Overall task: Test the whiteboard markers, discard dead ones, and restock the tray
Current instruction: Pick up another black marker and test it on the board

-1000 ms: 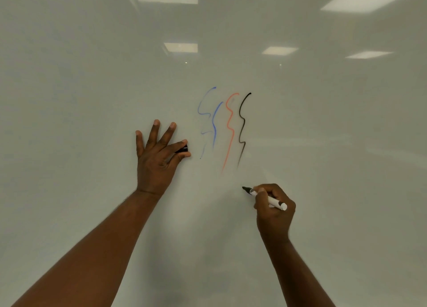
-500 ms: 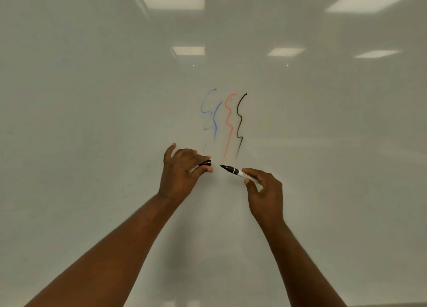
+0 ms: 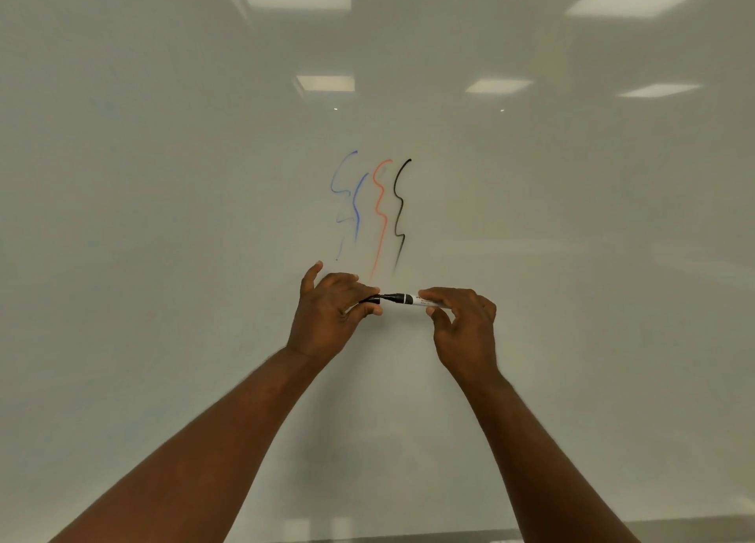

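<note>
The marker (image 3: 402,299) lies horizontal in front of the whiteboard (image 3: 163,256), tip pointing left.
The left hand (image 3: 331,317) pinches the black cap (image 3: 369,299) at the tip; the right hand (image 3: 465,326) pinches the white barrel. Both grips are closed, just below the squiggles (image 3: 380,215).

On the whiteboard (image 3: 163,215) in front of me, 4 squiggles (image 3: 380,215) stand side by side. Just below them, my left hand (image 3: 331,317) holds the cap (image 3: 369,299), which meets the tip of the marker (image 3: 408,299) in my right hand (image 3: 465,326).
</note>
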Tool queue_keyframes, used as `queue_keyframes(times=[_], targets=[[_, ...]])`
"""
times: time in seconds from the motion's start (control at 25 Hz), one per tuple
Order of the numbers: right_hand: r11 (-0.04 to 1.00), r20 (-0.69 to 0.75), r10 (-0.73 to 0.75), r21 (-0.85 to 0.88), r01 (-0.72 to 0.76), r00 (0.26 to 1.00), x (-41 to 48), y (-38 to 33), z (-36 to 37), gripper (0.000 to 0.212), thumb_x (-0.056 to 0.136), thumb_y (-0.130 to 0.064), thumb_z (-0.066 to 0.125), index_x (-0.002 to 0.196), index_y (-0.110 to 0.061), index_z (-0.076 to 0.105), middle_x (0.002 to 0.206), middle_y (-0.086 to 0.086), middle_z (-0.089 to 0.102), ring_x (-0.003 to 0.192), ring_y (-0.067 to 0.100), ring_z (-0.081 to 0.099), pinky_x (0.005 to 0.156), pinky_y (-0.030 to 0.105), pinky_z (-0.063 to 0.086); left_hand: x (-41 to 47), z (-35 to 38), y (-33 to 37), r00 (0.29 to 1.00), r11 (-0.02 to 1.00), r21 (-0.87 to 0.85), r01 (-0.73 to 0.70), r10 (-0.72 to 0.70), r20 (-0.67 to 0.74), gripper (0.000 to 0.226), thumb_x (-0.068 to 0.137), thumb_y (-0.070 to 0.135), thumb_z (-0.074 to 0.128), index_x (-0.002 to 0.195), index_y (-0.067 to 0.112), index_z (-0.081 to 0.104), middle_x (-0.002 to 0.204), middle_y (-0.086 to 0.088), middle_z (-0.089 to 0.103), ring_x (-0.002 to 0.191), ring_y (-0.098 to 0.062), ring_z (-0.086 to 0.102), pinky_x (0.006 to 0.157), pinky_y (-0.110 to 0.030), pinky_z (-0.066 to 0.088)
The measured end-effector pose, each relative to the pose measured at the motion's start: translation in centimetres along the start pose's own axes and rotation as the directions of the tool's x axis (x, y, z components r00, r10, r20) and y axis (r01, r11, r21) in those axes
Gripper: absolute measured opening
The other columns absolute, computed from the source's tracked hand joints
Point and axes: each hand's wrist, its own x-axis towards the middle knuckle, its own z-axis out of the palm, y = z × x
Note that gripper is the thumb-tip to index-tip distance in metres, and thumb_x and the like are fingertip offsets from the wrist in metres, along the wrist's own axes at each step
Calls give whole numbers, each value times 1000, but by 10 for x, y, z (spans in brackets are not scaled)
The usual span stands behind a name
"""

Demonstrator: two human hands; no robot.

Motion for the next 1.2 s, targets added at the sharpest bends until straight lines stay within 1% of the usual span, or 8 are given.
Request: queue_keyframes(times=[0.12, 0.36, 0.44, 0.6, 0.76, 0.96, 1.12, 1.2], targets=[[998, 25, -65, -20, 65, 998, 8, 4, -3, 39, 84, 1, 72, 108, -31, 72, 106, -19, 68, 105, -8, 49, 99, 19, 26, 5, 3, 5, 1000, 1000, -8, 25, -25, 3, 35, 87, 54, 59, 107, 29, 73, 101, 13, 72, 111, -9, 60, 118, -44, 17], [994, 48, -103, -17, 104, 994, 19, 11, -6, 36, 86, -1, 72, 109, -29, 73, 106, -17, 69, 103, -1, 52, 99, 14, 23, 15, 9, 16, 1000, 1000, -14, -21, 21, 20, 34, 88, 52, 60, 107, 28, 74, 96, 13, 71, 105, -6, 59, 118, -36, 13], [995, 45, -96, 3, 96, 994, 21, 11, -4, 34, 87, -1, 71, 108, -28, 74, 104, -16, 69, 103, 0, 50, 97, 11, 24, 20, 11, 21, 1000, 1000, -8, -14, 14, 13, 30, 88, 47, 63, 107, 27, 73, 95, 12, 71, 100, -7, 60, 118, -37, 16], [996, 31, -78, 51, 76, 996, 30, 12, -2, 35, 86, 5, 69, 105, -24, 76, 97, -17, 67, 101, 15, 54, 92, 5, 27, 28, 15, 25, 999, 999, -12, -44, 44, 1, 20, 88, 32, 71, 104, 20, 74, 88, 9, 71, 88, -9, 64, 117, -43, 25], [996, 90, -84, 47, 80, 992, 46, 10, 0, 34, 87, 6, 67, 106, -21, 76, 96, -15, 65, 102, 21, 53, 89, 1, 26, 34, 15, 28, 999, 999, -23, -41, 41, -34, 16, 90, 27, 71, 101, 16, 74, 83, 4, 71, 80, -10, 63, 120, -30, 20], [993, 142, -117, 37, 113, 983, 49, 12, -3, 31, 92, -1, 66, 110, -24, 74, 101, -13, 67, 103, 8, 44, 90, 9, 29, 33, 10, 28, 999, 997, 64, -48, 49, -16, 24, 91, 35, 68, 104, 15, 74, 87, 5, 72, 83, -12, 64, 116, -41, 29], [982, 136, -190, 7, 191, 972, 37, 15, 2, 30, 90, -3, 66, 110, -24, 72, 103, -10, 70, 101, 11, 54, 96, 10, 22, 16, 12, 29, 999, 993, 112, 43, -42, -7, 30, 92, 43, 63, 107, 19, 72, 96, 6, 73, 93, -12, 65, 113, -43, 29], [975, 146, -219, 1, 222, 965, 27, 16, 5, 30, 88, -3, 67, 110, -22, 72, 103, -8, 71, 99, 12, 57, 97, 19, 26, 2, 14, 27, 998, 991, 120, 67, -68, 5, 31, 93, 44, 63, 109, 20, 72, 98, 6, 73, 95, -12, 65, 113, -42, 28]])
